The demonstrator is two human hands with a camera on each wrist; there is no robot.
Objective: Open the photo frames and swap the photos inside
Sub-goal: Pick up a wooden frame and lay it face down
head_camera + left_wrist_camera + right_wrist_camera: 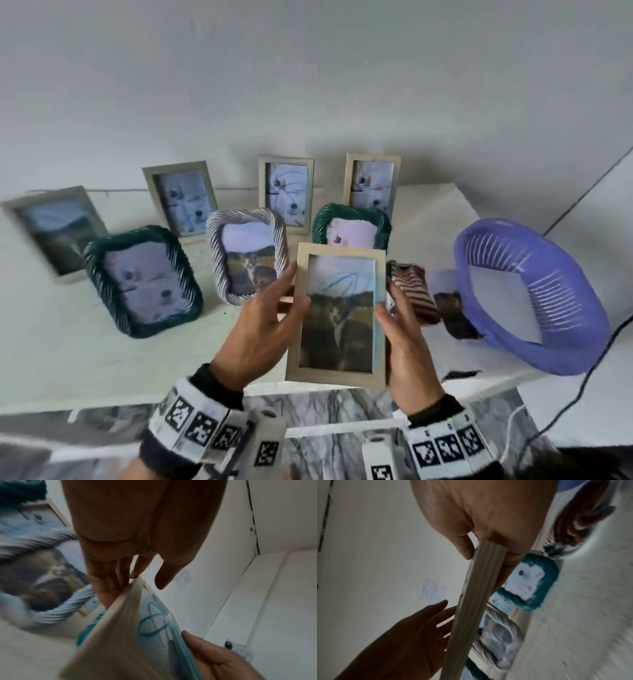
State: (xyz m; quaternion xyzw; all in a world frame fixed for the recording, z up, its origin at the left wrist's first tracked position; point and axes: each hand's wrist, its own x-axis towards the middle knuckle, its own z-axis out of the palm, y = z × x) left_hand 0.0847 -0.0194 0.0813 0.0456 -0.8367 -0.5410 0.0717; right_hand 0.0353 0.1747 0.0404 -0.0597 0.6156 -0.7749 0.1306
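White table (85, 349), seven standing photo frames, green rope frame (142, 279) front left, purple basket (534, 294) at right edge

Held frame (337, 315): pale wood, glazed, upright above the table edge, front toward the head camera; cat photo inside
Back row: four pale wood frames (289, 192) standing against the wall
Middle row: two dark green rope-edged frames (144, 281), one grey-and-white striped frame (246, 253); all standing
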